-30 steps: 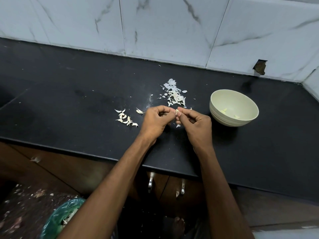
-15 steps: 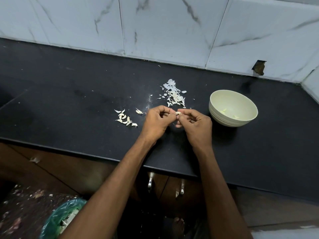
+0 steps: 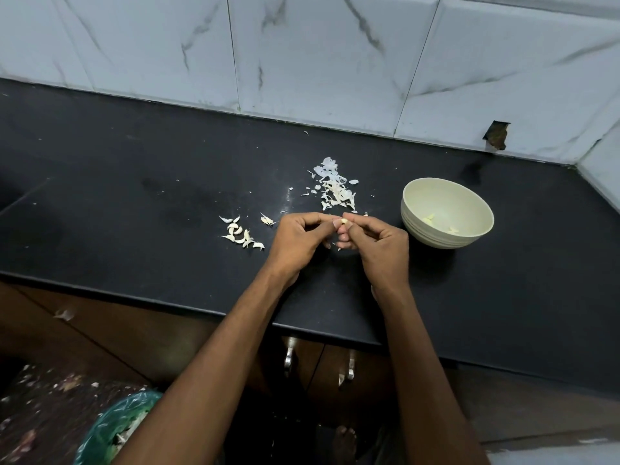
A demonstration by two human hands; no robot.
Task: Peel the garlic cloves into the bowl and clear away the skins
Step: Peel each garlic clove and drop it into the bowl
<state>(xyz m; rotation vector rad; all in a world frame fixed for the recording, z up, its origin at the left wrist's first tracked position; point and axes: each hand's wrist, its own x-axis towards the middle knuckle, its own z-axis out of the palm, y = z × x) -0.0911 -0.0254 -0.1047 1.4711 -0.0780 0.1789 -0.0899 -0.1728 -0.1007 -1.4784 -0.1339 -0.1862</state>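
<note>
At frame centre I keep my left hand (image 3: 303, 238) and right hand (image 3: 375, 245) pinching 1 small pale garlic clove (image 3: 344, 222); I'd strip skin gently, then drop it rightward into the cream ribbed bowl (image 3: 416, 226).

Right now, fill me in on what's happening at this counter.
A person is peeling garlic at a black counter. Both hands meet over it: the left hand and right hand pinch one small garlic clove between their fingertips. To the left lies a cluster of unpeeled cloves; behind the hands sits a pile of skins. The cream bowl on the right holds a few peeled pieces. The skins are not yet cleared.
</note>
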